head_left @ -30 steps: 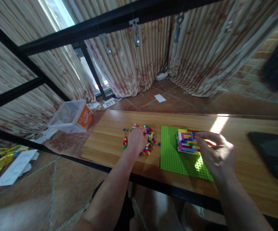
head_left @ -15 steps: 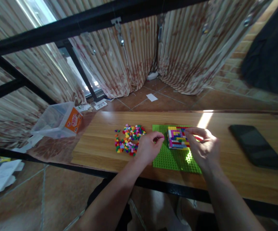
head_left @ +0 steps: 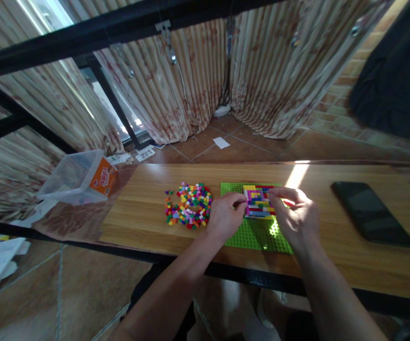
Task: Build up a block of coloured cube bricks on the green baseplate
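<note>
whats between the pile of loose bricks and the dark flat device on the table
In the head view, the green baseplate with the brick build on it lies between them, along with the left hand and right hand.

Left fingers (head_left: 239, 196) now beside brick block (head_left: 258, 202)

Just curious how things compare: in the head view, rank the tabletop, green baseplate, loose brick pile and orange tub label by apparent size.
Largest to smallest: tabletop, green baseplate (partly covered), brick pile, orange label.
</note>
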Available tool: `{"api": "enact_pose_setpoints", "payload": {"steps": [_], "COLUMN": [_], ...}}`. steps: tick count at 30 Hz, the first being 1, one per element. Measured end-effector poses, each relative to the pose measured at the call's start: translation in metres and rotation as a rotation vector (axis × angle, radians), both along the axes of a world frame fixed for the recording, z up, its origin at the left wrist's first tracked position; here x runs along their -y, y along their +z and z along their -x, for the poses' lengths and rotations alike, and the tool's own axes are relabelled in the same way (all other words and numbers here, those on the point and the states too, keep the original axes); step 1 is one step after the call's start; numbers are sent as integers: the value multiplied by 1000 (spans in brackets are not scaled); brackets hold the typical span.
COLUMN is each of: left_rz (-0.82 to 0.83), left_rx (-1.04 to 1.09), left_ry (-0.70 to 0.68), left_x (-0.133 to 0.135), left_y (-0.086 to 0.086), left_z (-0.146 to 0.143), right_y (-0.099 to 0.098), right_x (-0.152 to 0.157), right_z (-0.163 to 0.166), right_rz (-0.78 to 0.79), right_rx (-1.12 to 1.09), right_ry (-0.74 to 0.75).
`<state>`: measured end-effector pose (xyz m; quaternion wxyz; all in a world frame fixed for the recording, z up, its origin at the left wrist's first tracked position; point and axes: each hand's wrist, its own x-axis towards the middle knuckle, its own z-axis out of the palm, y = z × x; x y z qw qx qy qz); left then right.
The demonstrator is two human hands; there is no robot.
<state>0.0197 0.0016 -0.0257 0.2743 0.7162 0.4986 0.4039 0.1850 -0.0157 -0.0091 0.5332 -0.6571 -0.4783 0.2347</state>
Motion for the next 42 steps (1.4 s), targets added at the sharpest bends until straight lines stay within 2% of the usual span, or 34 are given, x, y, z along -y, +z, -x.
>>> {"api": "enact_pose_setpoints", "payload": {"steps": [5,7,11,13,21,37,42], "left_rz": [37,52,46,36,26,49,10], "left_rx": [26,34,47,42,43,46,-60], "left_ry": [-4,3,2,2,24,-1,19], "left_x": [0,0,1,1,2,6,6], "left_y": [-2,-2,-3,-3,0,3,7], "left_z": [-1,-2,-2,-2,-4,-6,1], "right_y": [0,-3,-11,-14,-16,-16,-20], "right_x": [0,1,0,-1,-5,-9,-11], "right_z": [2,4,12,17,31,34,32], "right_rz": [-6,-53,-227,-255,-208,-162,-163], "right_rx": [-7,23,309,412,441,431,460], "right_ry": [17,16,37,51,3,3,22]}}
